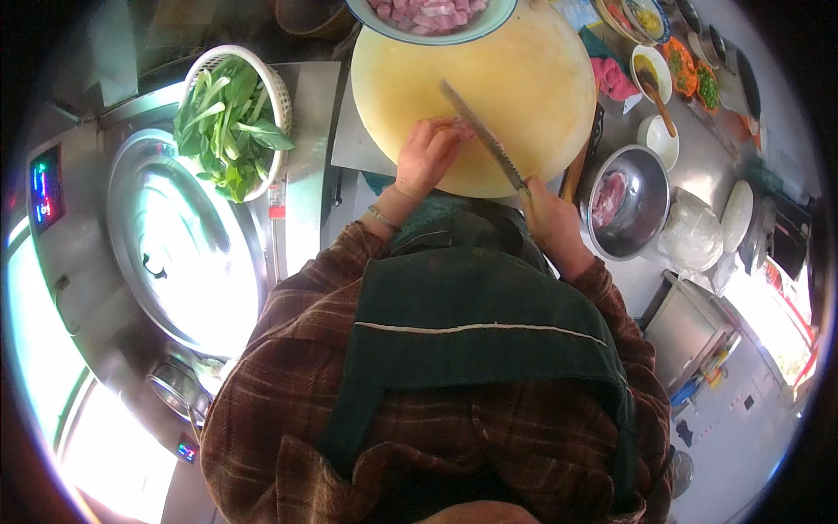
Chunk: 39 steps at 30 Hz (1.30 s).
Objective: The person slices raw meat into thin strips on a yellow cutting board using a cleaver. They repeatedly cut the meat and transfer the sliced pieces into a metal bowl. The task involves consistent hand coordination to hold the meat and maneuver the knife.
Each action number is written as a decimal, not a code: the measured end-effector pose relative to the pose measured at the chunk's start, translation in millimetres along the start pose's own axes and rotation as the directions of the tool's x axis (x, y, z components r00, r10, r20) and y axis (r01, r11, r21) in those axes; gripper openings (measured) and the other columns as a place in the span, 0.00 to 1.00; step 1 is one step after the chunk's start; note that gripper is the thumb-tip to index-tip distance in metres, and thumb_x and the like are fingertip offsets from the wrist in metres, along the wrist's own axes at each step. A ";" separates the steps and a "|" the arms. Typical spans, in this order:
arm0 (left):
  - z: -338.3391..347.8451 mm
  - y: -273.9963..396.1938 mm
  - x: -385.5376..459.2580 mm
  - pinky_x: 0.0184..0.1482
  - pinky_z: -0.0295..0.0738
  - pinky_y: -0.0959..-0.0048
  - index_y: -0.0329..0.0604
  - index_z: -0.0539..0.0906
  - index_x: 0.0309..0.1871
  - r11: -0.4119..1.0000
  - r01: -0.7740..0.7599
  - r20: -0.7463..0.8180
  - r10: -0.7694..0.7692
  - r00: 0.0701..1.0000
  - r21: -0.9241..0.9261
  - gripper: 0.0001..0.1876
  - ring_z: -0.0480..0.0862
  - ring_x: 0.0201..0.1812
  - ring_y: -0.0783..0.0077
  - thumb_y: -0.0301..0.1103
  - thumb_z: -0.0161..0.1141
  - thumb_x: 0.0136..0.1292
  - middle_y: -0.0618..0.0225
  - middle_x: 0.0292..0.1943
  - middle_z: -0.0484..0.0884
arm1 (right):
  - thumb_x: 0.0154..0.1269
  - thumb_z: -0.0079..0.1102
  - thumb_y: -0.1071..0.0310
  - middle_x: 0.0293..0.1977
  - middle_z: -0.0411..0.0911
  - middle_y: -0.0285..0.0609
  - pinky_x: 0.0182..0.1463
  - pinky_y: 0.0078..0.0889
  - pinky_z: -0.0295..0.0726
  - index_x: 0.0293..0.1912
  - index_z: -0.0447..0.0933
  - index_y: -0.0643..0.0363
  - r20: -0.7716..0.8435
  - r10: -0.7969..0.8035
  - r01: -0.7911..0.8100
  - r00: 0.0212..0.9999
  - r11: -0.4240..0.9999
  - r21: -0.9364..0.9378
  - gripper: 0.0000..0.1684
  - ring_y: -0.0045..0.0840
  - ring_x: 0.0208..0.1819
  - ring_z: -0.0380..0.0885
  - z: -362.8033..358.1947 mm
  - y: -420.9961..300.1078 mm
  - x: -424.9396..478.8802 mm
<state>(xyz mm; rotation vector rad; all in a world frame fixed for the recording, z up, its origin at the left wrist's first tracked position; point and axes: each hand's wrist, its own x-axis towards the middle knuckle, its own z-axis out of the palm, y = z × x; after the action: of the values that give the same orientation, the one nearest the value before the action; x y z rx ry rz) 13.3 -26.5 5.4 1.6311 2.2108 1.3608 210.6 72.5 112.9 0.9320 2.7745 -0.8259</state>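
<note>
My right hand (550, 219) grips the handle of a knife (481, 131), whose blade points up and to the left over the round cutting board (543, 85). Against the blade's left side, my left hand (429, 147) holds a small piece of pink meat (463, 128) with bent fingers, low on the board. At the board's far edge, a light bowl with a blue-green rim (435, 40) holds many chunks of cut meat (429, 13). A larger piece of raw meat (609, 196) lies in the steel bowl (638, 229) to the right of my right hand.
To the left, a white plastic basket (283, 98) of leafy greens (229, 124) stands beside a large round metal basin (124, 242). At the right are a white bowl (669, 141), a sauce bowl with a wooden-handled spoon (661, 111), orange dishes (677, 59) and a plastic bag (691, 229).
</note>
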 end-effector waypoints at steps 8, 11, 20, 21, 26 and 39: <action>6.7 -4.3 -0.4 0.42 0.75 0.65 0.45 0.77 0.39 1.000 0.010 0.080 -0.010 0.997 0.000 0.11 0.77 0.42 0.58 0.26 0.63 0.51 0.65 0.40 0.77 | 0.67 0.46 0.62 0.22 0.74 0.57 0.29 0.55 0.71 0.40 0.62 0.58 0.189 0.114 -0.119 0.975 0.993 0.011 0.10 0.53 0.26 0.75 1.2 -10.2 -2.1; 4.4 -5.2 2.4 0.41 0.75 0.64 0.44 0.76 0.39 1.000 0.014 0.081 -0.013 0.997 -0.007 0.11 0.76 0.40 0.58 0.27 0.62 0.52 0.65 0.39 0.76 | 0.67 0.45 0.62 0.22 0.74 0.58 0.30 0.56 0.71 0.42 0.61 0.59 0.199 0.101 -0.109 0.975 0.994 0.025 0.11 0.54 0.27 0.75 2.6 -12.1 5.4; 7.2 -4.3 -1.7 0.40 0.74 0.65 0.44 0.76 0.38 0.998 0.013 0.119 -0.021 0.993 0.069 0.11 0.76 0.40 0.59 0.28 0.62 0.50 0.65 0.39 0.75 | 0.68 0.43 0.63 0.26 0.75 0.59 0.33 0.57 0.71 0.42 0.63 0.60 0.135 0.020 -0.027 0.991 0.998 0.049 0.11 0.53 0.30 0.76 23.6 -16.9 51.2; 6.8 -4.3 -2.4 0.40 0.74 0.65 0.44 0.76 0.38 0.996 0.008 0.120 -0.018 0.993 0.086 0.11 0.76 0.40 0.59 0.28 0.62 0.50 0.65 0.39 0.75 | 0.67 0.43 0.63 0.26 0.75 0.58 0.33 0.56 0.71 0.42 0.63 0.60 0.136 0.014 -0.020 0.991 0.999 0.040 0.11 0.53 0.30 0.76 24.4 -15.7 49.6; 4.9 -3.4 0.9 0.41 0.74 0.64 0.45 0.75 0.39 0.990 0.014 0.059 -0.022 0.998 0.141 0.13 0.76 0.40 0.59 0.29 0.63 0.49 0.65 0.39 0.75 | 0.65 0.45 0.63 0.27 0.76 0.55 0.32 0.53 0.73 0.43 0.64 0.58 0.136 0.028 -0.021 0.990 0.998 -0.055 0.11 0.50 0.30 0.76 18.4 11.8 7.8; -2.4 -12.7 12.9 0.37 0.77 0.70 0.48 0.80 0.36 0.972 -0.138 0.153 0.109 0.982 0.192 0.07 0.78 0.40 0.65 0.31 0.60 0.53 0.68 0.36 0.77 | 0.58 0.54 0.68 0.27 0.75 0.41 0.23 0.35 0.76 0.41 0.70 0.56 -0.231 -0.325 0.296 0.917 0.943 -0.151 0.10 0.33 0.22 0.77 -32.2 -1.1 8.9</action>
<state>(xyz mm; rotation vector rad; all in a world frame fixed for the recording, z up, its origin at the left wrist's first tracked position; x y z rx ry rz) -2.8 -18.2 3.6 1.8980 2.2609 1.0343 205.1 93.4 138.3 0.6220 3.2114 -0.6094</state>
